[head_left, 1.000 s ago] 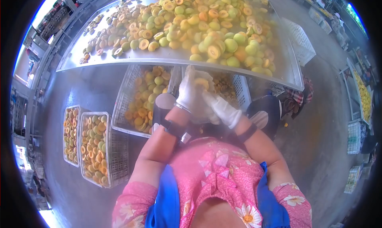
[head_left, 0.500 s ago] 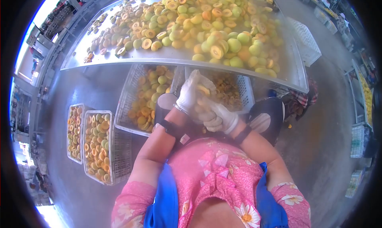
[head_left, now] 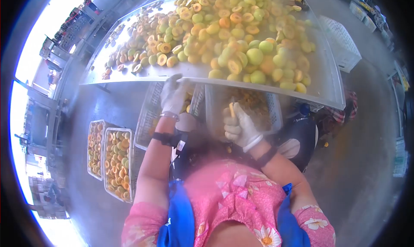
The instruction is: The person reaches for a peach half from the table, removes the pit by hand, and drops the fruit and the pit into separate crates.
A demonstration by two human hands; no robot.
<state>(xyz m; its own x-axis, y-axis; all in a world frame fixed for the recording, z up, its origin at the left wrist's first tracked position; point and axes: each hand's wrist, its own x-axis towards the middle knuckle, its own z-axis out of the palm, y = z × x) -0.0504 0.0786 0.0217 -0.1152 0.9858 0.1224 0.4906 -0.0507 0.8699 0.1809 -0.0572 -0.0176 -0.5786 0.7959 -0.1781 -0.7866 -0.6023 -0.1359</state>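
Note:
My left hand, in a pale glove, is raised at the near edge of the metal table, its fingers stretched out and holding nothing I can see. In front of my body, over the crate of orange-brown fruit pieces, my gloved right hand is closed. A thin orange-yellow piece sticks up from its grip; what it is cannot be made out. Whole and halved apricot-like fruit, green to orange, lies heaped on the table beyond both hands.
Below my left hand stands a white crate of fruit, partly hidden by my arm. Two crates of halved fruit stand on the floor at left. A white crate is beside the table's right end. Checked cloth shows below that end.
My hands were together around a piece of fruit. They have separated: the left went up and left to the table edge, the right stayed over the crate. The view has shifted slightly.

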